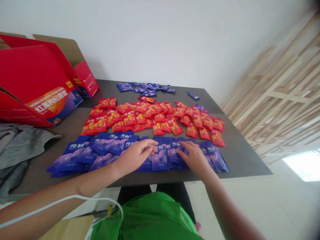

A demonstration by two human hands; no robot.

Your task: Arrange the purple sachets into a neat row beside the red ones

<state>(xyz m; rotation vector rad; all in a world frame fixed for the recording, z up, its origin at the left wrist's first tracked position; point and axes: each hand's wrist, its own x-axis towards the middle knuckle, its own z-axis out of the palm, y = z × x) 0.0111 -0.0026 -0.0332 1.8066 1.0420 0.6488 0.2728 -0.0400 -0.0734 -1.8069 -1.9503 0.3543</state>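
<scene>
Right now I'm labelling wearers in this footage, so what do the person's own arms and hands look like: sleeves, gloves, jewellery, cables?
Both arms are bare up to the picture's edge, with no sleeve showing. The left hand and right hand wear no gloves, and no rings, watch or wristband show. A thin white cable curves across the left forearm. No markings show.

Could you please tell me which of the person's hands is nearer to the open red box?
Left. The left hand rests on the blue packets, below and right of the red box; the right hand lies farther right.
</scene>
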